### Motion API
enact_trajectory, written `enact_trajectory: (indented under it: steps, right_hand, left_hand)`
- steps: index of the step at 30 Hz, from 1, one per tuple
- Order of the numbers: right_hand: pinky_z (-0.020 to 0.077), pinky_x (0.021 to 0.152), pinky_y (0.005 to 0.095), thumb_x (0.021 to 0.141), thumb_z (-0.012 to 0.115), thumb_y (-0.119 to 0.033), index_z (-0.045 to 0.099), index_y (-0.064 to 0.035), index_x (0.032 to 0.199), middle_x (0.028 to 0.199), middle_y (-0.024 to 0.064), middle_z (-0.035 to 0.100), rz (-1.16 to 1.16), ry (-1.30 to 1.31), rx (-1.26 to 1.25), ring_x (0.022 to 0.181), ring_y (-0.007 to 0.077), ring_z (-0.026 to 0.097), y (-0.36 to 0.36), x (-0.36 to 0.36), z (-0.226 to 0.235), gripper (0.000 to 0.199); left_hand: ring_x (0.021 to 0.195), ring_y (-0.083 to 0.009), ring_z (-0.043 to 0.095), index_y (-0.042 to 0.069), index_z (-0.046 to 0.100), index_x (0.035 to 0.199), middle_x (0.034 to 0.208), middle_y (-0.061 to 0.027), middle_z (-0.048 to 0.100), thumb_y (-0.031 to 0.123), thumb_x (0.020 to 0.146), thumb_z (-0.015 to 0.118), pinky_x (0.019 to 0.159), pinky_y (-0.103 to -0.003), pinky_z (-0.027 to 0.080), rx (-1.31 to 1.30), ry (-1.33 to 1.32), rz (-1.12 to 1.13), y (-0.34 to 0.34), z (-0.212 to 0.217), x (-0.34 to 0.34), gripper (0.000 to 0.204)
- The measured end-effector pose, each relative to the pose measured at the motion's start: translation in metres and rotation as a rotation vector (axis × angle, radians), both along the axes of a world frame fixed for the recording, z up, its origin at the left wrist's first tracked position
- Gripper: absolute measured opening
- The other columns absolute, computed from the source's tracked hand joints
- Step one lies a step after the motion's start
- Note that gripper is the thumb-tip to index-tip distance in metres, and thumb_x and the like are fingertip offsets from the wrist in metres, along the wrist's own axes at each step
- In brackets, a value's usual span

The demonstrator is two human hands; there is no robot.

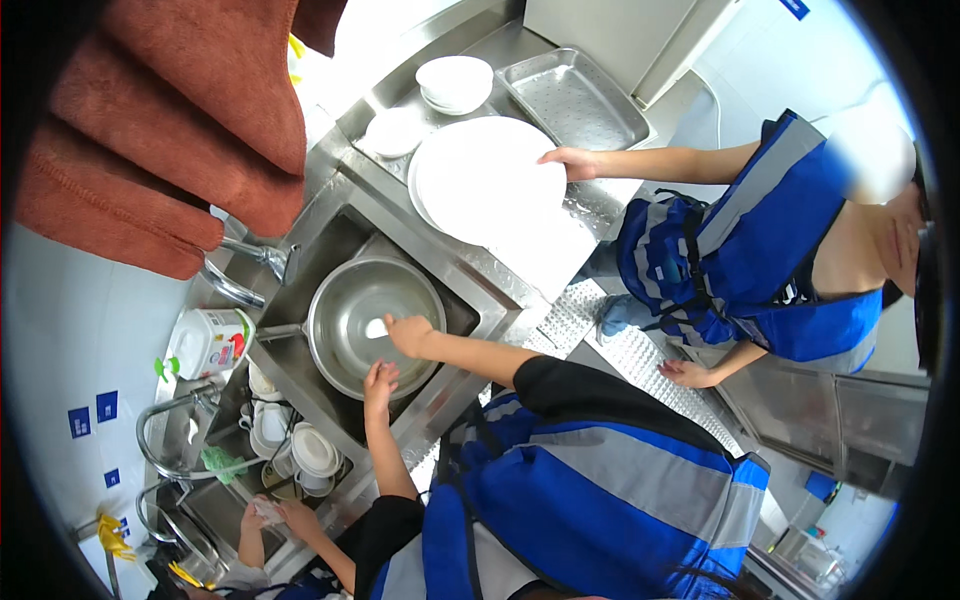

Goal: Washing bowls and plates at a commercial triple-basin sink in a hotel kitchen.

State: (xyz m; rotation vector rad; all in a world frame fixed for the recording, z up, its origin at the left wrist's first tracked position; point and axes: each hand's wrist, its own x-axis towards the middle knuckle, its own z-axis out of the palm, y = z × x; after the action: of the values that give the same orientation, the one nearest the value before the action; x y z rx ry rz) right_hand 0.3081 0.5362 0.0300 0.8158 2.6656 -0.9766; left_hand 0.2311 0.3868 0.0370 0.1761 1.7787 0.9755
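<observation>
A large round metal basin [327,290] with water in it sits in the steel sink [350,222]. Over its middle my right hand [408,337] reaches in, fingers closed on a small white piece whose exact kind I cannot make out. My left hand [380,388] is at the basin's near rim, fingers loosely spread and nothing visible in them. At the basin's left rim a metal bar [280,331] meets it; whether it is a handle or a spout I cannot tell.
A co-worker's hand [572,162] touches stacked white plates [485,175] beside the sink. White bowls [455,80] and a steel tray [575,100] lie beyond. At left are a faucet [270,260], a white tub [212,343], cups [270,425] and another person's hands [292,518]. Brown cloth [190,120] hangs above.
</observation>
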Motion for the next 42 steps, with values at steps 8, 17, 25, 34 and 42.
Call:
enact_trajectory:
  steps: [8,17,25,34,42]
  right_hand:
    - [0.0475,0.072,0.0452,0.082,0.047,-0.009,0.035,0.0058,0.109,0.093,0.0271,0.059,0.166,0.227,-0.247,0.084,0.0417,0.059,-0.003,0.022,0.012,0.034]
    - [0.0481,0.068,0.0427,0.085,0.048,-0.007,0.028,-0.0033,0.132,0.099,0.026,0.057,0.113,0.497,-0.415,0.08,0.0404,0.058,0.015,0.041,0.013,0.051]
    - [0.0384,0.043,0.0213,0.09,0.052,-0.018,0.043,-0.0103,0.124,0.074,0.0023,0.055,-0.19,0.373,-1.209,0.054,0.0062,0.047,0.019,0.047,0.033,0.036]
    - [0.0432,0.052,0.0282,0.088,0.052,-0.013,0.05,-0.0041,0.104,0.067,0.0071,0.058,-0.299,0.73,-0.728,0.056,0.0127,0.054,0.002,0.031,0.019,0.019]
    - [0.0433,0.059,0.0446,0.086,0.052,-0.018,0.05,0.0009,0.087,0.067,0.0215,0.058,-0.334,0.542,-0.271,0.066,0.0387,0.058,0.02,0.021,0.013,0.019]
  left_hand:
    - [0.112,-0.0209,0.045,0.006,0.042,0.124,0.128,-0.0107,0.046,0.036,0.092,0.045,0.093,-0.04,0.036,0.505,-0.379,0.294,0.025,0.002,0.013,0.043]
    - [0.101,-0.0162,0.052,0.008,0.047,0.116,0.116,-0.0073,0.055,0.026,0.092,0.05,0.084,-0.031,0.04,0.654,-0.341,0.507,0.051,0.006,0.033,0.031]
    - [0.093,-0.0143,0.055,0.007,0.052,0.109,0.103,-0.0051,0.058,0.023,0.09,0.053,0.078,-0.026,0.043,0.733,-0.339,0.626,0.041,0.003,0.032,0.025]
    - [0.104,-0.0133,0.049,0.013,0.057,0.105,0.107,-0.0002,0.057,0.027,0.089,0.054,0.085,-0.034,0.041,0.804,-0.406,0.704,0.042,-0.001,0.033,0.022]
    - [0.127,-0.0226,0.032,0.009,0.039,0.128,0.134,-0.0103,0.037,0.037,0.088,0.053,0.102,-0.043,0.027,0.456,-0.392,0.762,0.032,-0.007,0.021,0.051]
